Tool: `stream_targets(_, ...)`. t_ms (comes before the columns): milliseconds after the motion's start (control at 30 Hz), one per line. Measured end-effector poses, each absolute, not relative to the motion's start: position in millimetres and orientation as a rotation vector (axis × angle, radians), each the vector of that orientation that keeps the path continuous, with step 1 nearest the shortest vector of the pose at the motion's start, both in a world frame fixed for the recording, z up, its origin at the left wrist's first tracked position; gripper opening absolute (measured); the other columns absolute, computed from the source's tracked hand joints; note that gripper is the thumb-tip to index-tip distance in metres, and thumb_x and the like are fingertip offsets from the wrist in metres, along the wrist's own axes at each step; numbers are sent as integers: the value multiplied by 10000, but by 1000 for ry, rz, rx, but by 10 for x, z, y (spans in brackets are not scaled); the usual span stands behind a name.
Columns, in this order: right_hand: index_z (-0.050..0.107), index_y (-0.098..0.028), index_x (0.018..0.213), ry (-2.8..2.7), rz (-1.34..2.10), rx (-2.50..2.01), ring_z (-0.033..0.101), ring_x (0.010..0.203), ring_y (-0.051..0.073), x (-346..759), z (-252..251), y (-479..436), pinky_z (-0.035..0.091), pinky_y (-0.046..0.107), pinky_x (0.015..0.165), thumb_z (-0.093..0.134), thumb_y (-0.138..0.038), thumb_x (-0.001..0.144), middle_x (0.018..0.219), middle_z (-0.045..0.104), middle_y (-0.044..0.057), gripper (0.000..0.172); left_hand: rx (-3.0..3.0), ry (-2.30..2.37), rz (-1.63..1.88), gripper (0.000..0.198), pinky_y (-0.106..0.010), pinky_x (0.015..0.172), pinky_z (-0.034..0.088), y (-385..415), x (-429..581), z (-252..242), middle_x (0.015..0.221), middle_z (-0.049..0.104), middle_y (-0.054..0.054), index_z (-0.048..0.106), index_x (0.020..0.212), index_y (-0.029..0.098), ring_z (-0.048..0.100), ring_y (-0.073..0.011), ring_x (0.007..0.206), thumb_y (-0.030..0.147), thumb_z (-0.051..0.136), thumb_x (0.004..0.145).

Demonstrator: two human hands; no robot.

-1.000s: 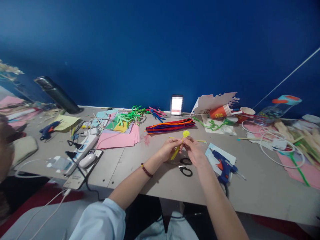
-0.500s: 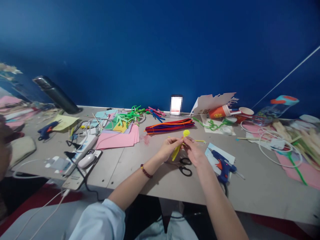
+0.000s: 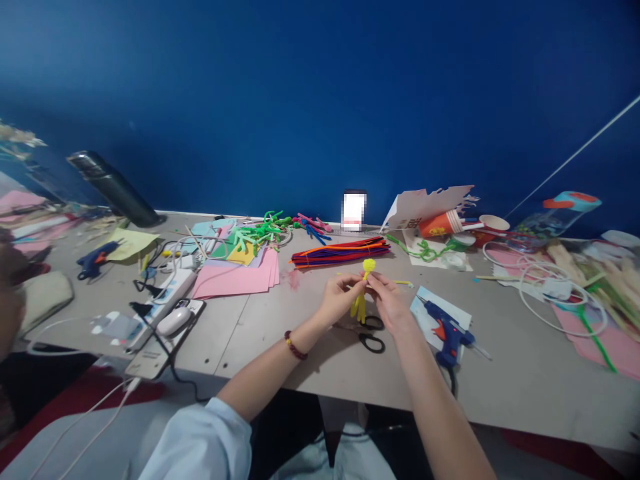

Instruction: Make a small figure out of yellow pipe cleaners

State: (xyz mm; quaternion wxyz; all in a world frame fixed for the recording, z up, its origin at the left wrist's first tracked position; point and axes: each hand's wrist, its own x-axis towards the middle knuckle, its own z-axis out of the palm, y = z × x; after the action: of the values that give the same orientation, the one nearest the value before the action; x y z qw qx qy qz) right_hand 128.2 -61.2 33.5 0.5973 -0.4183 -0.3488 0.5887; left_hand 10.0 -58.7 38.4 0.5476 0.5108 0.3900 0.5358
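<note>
Between my two hands is a small yellow pipe-cleaner figure (image 3: 369,265), with a round coiled head on top and strands hanging below. My left hand (image 3: 339,297) pinches its middle from the left, thumb and fingers together. From the right, my right hand (image 3: 389,301) also pinches it just under the head, its fingertips touching those of the left. Below the figure, black-handled scissors (image 3: 373,343) lie on the table, their blades partly hidden by my left hand. Behind my hands rests a bundle of red, purple and orange pipe cleaners (image 3: 340,253).
A blue glue gun (image 3: 453,333) lies right on pale paper. Left are pink sheets (image 3: 233,281), green pipe cleaners (image 3: 260,233), a power strip (image 3: 167,300) and a phone with a white mouse (image 3: 174,321). Paper cups (image 3: 443,223) and a lit phone (image 3: 354,211) stand at the back.
The yellow figure has turned more upright, its lower strands now hanging nearly straight down instead of slanting left. Both hands keep their pinch with slight finger shifts.
</note>
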Motion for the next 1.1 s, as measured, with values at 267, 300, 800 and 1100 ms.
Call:
stream_targets(267,709,-209,884,-894,1258,-1045,603,795,167,1294,335,-594,478,302,728,734,-402,627,869,693,30,322,860,746,1125,334,-213,622,428,-523,100,347,662,649,-26,684,768,120,571,-91,600,406,772,621)
stream_targets(300,695,-208,936,-916,1209,-1081,604,821,175,1304,361,-602,481,311,740,721,-409,640,899,685,36,359,840,748,1123,337,-208,611,422,-513,95,342,643,635,-19,677,761,117,559,-84,585,405,775,616)
stream_targets(800,536,-239,667,-1334,66,-2250,530,574,224,2388,579,-1791,342,310,531,411,-578,779,606,588,54,379,620,628,1008,330,-136,370,169,-490,8,442,553,315,81,495,759,157,232,-21,426,389,718,690)
stream_targets(1100,549,-252,488,-1332,496,-2510,535,465,226,2568,343,-1729,387,335,486,507,-711,663,559,631,64,493,754,798,1145,349,-151,364,131,-441,14,377,520,302,85,528,781,181,223,-36,404,504,638,712)
